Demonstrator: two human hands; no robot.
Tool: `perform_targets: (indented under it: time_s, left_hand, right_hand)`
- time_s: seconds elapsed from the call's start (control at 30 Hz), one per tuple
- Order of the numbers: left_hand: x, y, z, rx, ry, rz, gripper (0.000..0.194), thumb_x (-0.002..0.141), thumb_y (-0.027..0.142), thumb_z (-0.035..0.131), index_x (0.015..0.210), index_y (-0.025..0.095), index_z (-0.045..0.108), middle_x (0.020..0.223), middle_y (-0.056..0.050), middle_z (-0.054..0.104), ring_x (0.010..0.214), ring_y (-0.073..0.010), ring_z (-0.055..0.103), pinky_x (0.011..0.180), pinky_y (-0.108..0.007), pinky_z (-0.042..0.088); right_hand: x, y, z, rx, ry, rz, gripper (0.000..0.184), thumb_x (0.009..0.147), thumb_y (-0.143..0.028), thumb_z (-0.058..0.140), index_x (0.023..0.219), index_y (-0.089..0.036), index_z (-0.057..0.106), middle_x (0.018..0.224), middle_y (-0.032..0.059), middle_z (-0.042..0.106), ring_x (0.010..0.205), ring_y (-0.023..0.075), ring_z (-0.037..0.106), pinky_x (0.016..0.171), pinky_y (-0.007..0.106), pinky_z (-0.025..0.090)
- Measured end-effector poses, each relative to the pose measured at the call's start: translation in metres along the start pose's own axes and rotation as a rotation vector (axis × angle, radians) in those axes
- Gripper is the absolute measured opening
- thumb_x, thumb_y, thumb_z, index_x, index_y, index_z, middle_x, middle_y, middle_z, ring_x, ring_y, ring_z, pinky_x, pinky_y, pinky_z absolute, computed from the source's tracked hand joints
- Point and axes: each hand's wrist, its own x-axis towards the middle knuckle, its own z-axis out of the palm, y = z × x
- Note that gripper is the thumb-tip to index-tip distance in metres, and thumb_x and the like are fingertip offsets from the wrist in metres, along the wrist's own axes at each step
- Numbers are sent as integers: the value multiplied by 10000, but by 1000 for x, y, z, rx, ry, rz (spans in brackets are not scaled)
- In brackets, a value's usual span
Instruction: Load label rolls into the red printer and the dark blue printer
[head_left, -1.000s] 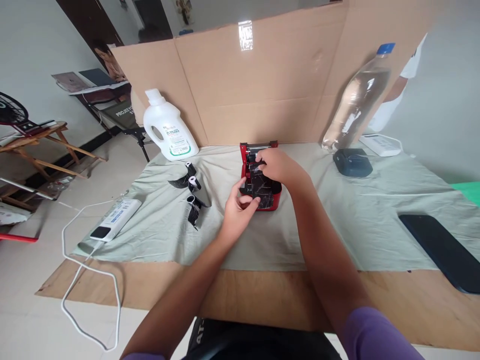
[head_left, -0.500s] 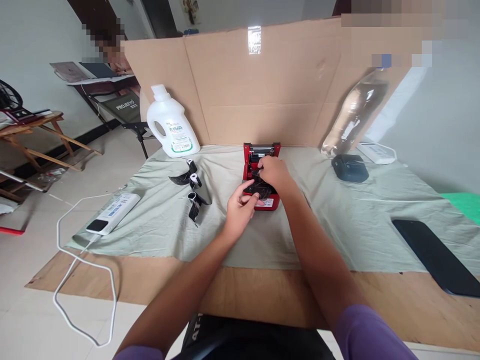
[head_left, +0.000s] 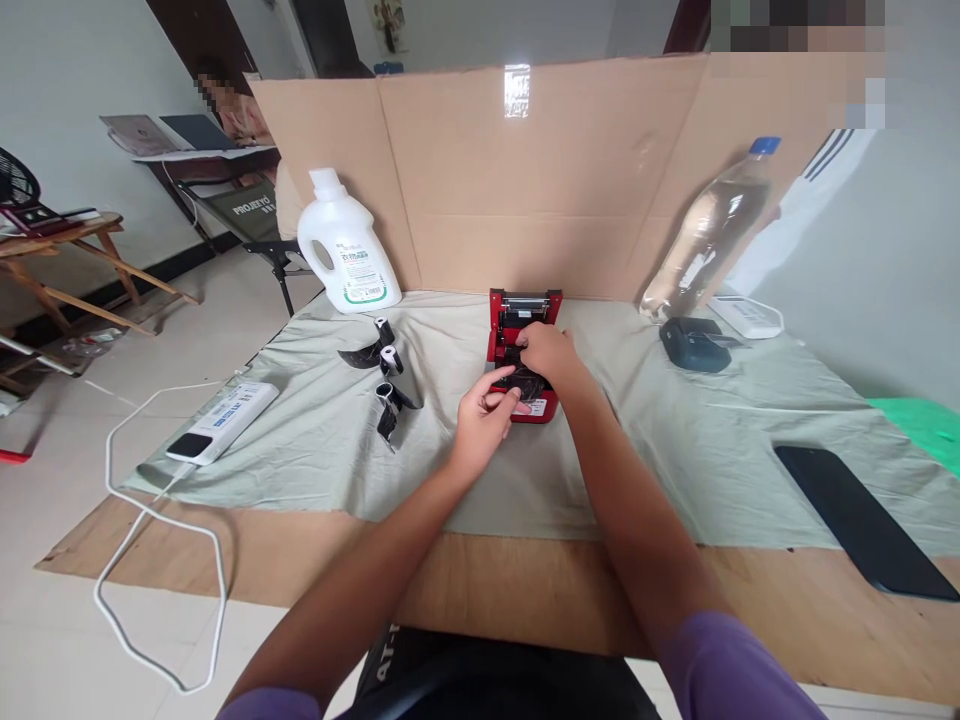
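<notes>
A small red and black machine (head_left: 526, 305), like a label printer, stands on the cloth with its lid raised. Dark shiny film (head_left: 529, 383) lies over its front part. My left hand (head_left: 484, 418) is at the machine's front left, thumb and fingers pinched on the near edge of the film. From the right, my right hand (head_left: 551, 355) reaches over the open body, its fingers curled down inside; their tips and whatever they grip are hidden. To the left lie a small roll (head_left: 383, 330), a second roll (head_left: 390, 360) and a third roll (head_left: 385, 398), each with dark film trailing.
A cardboard panel (head_left: 525, 180) stands behind. Before it are a white jug (head_left: 349, 245) and a clear bottle (head_left: 709, 235). A dark case (head_left: 694, 345) and a phone (head_left: 862, 520) lie right; a corded white power bank (head_left: 223, 423) lies left. Someone in a white sleeve stands behind the panel.
The film, earlier raised upright between both hands, now lies lower over the machine's front. My right hand has come down into the machine. The view has shifted slightly.
</notes>
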Motion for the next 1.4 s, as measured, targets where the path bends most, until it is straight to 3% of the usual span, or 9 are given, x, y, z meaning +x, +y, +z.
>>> perform_targets:
  time_s: [0.17,0.27,0.37,0.47,0.53,0.67,0.83,1.17,1.4]
  left_hand:
    - [1,0,0,-1,0,-1,576,813,471,732,1268,135,620,680,-22,742,372,-43,363,387,-200,302]
    - [1,1,0,-1,0,10,536,809,461,731,1224,134,643,667,-22,739,372,-43,362,391,-200,304]
    - [0,0,0,-1,-8,38,436,801,438,728,1110,134,685,664,-31,743,375,-43,376,405,-202,321]
    - [0,-1,0,7,-10,48,339,794,420,721,977,135,712,657,-37,740,376,-42,382,413,-206,328]
    - [0,-1,0,21,-8,59,315,793,415,714,944,139,724,646,-31,731,379,-43,384,415,-207,326]
    - [-1,-3,0,52,6,82,298,804,399,695,952,145,743,633,-17,712,391,-49,401,422,-209,327]
    - [-2,-3,-3,90,14,122,250,829,343,640,946,152,751,593,2,669,460,-87,525,454,-206,354]
    - [8,10,-12,182,23,120,278,836,327,597,978,140,745,601,4,676,434,-80,486,456,-198,377]
    - [5,16,-15,293,-2,127,199,770,222,581,878,169,740,570,16,675,437,-94,503,487,-203,399]
  right_hand:
    - [-4,1,-21,91,-166,-26,89,859,-192,619,843,-199,707,925,49,735,999,262,655,980,427,392]
    - [-11,16,-47,264,-273,-105,279,883,-401,616,708,-198,690,771,23,682,835,235,639,809,353,443]
    - [-9,38,-60,391,-40,2,346,863,-500,613,744,-189,705,790,49,677,858,257,632,812,374,465]
    - [2,55,-51,532,259,90,324,842,-479,638,947,-182,714,1025,104,707,1047,287,621,957,435,457]
    - [11,59,-37,697,305,34,369,845,-483,624,1073,-199,683,1169,104,688,1130,268,594,1004,436,448]
    - [17,54,-14,922,271,-29,368,843,-562,558,984,-231,637,1086,40,686,1030,216,582,918,378,485]
    - [8,53,-9,983,304,-1,346,774,-569,594,807,-225,589,862,17,648,903,202,576,843,353,466]
    - [0,47,-7,1030,303,39,378,752,-596,593,843,-230,577,883,18,639,932,209,561,752,317,433]
    - [-2,51,-15,999,160,90,247,714,-469,568,812,-244,539,973,5,646,996,209,563,803,329,459]
